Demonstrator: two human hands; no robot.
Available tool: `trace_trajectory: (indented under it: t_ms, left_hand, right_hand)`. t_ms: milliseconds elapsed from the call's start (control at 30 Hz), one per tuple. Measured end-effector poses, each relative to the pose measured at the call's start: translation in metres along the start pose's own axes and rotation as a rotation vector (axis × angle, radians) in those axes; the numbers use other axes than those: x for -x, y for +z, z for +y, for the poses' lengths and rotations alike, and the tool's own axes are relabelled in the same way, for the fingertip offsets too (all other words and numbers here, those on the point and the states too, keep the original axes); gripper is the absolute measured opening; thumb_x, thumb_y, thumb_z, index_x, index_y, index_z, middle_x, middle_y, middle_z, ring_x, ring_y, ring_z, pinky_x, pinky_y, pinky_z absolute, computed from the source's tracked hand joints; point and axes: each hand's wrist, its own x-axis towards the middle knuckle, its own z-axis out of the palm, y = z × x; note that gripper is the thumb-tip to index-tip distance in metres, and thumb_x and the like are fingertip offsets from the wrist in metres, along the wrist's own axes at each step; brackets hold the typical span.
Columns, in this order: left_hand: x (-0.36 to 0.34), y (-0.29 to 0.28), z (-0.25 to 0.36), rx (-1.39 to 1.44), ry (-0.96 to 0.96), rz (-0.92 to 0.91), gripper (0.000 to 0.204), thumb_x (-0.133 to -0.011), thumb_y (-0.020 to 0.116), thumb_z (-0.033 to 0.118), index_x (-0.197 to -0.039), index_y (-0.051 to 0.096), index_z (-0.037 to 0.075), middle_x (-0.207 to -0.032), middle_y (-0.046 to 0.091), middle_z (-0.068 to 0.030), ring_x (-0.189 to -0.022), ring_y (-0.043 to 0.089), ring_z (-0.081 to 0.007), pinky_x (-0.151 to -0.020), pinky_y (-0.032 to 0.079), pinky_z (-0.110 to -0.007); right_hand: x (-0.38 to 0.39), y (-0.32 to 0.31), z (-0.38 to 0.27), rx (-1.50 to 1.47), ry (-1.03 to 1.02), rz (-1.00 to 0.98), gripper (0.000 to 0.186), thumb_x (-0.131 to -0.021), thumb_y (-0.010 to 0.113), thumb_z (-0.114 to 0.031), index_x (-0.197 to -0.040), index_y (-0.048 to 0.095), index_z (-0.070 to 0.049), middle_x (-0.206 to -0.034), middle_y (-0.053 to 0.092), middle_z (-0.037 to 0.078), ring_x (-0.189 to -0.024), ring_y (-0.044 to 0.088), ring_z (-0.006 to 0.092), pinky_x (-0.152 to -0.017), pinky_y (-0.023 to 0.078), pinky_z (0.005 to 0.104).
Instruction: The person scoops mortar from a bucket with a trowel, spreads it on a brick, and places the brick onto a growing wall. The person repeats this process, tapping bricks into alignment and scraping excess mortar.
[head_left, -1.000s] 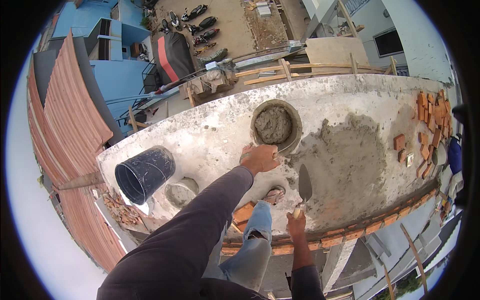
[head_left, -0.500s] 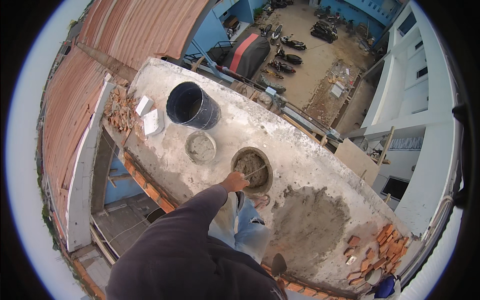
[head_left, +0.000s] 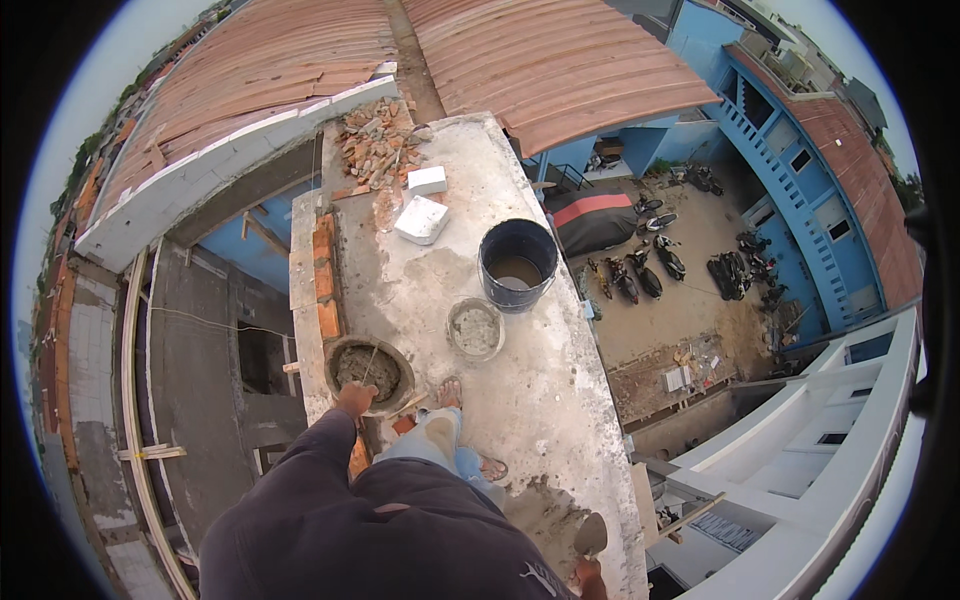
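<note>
At the left edge of the concrete slab, my left hand (head_left: 356, 398) is closed on the thin wire handle of a round bucket (head_left: 405, 366). Grey wet mortar (head_left: 355, 368) lies inside it. The bucket is by the end of a row of red bricks (head_left: 325, 270); whether it rests fully on the slab cannot be made out. My right hand (head_left: 590, 576), partly cut off at the lower edge, grips a trowel (head_left: 591, 536) with its blade over a patch of spread mortar (head_left: 542, 512). My feet in sandals stand on the slab, right of the bucket.
A dark bucket (head_left: 505, 293) with liquid and a shallow round container (head_left: 475, 352) stand ahead. White blocks (head_left: 421, 220) and broken bricks (head_left: 375, 148) lie farther off. The slab drops away on both sides, toward a courtyard (head_left: 650, 320) with motorcycles and an unfinished room (head_left: 200, 370).
My left hand has carried the mortar bucket from the slab's middle to its left edge, beside the brick row. The view has turned left. More of the trowel and right hand shows.
</note>
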Motion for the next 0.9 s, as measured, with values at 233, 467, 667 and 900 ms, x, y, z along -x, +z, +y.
trace_trajectory:
  t_ms: [233, 467, 667, 900]
  left_hand:
    - [-0.041, -0.047, -0.139, -0.729, 0.271, 0.053, 0.029, -0.096, 0.058, 0.023, -0.117, 0.074, 0.009, -0.102, 0.072, -0.0277, -0.096, 0.072, -0.0396, -0.082, 0.055, -0.047]
    - [0.004, -0.036, -0.192, 0.625, -0.683, 0.137, 0.022, -0.098, 0.060, 0.024, -0.110, 0.067, 0.007, -0.075, 0.062, -0.0142, -0.064, 0.064, -0.0247, -0.062, 0.049, -0.045]
    - [0.083, -0.020, -0.153, 0.946, -0.884, 0.105, 0.024, -0.093, 0.065, 0.023, -0.110, 0.062, 0.006, -0.079, 0.054, -0.0035, -0.071, 0.054, -0.0168, -0.063, 0.043, -0.037]
    - [0.142, 0.074, -0.191, 0.577, -0.568, 0.078, 0.027, -0.090, 0.069, 0.018, -0.115, 0.069, 0.009, -0.094, 0.065, -0.0081, -0.082, 0.064, -0.0205, -0.069, 0.050, -0.036]
  right_hand:
    - [0.034, 0.065, -0.217, 0.438, -0.580, 0.256, 0.033, -0.087, 0.071, -0.023, -0.106, 0.056, -0.001, -0.083, 0.066, 0.021, -0.073, 0.068, 0.0390, -0.067, 0.054, 0.0494]
    - [0.087, 0.194, -0.391, 0.527, -0.916, 0.166, 0.032, -0.079, 0.079, -0.022, -0.091, 0.056, -0.002, -0.086, 0.069, 0.019, -0.078, 0.068, 0.0399, -0.075, 0.054, 0.0498]
    - [0.053, 0.325, -0.520, 0.800, -0.577, -0.137, 0.041, -0.080, 0.077, -0.032, -0.105, 0.068, -0.001, -0.093, 0.073, 0.019, -0.091, 0.071, 0.0371, -0.085, 0.056, 0.0467]
    - [-0.046, 0.505, -0.656, 1.863, -0.667, -0.086, 0.065, -0.090, 0.064, -0.044, -0.147, 0.055, -0.016, -0.147, 0.058, 0.014, -0.135, 0.056, 0.0312, -0.111, 0.047, 0.0465]
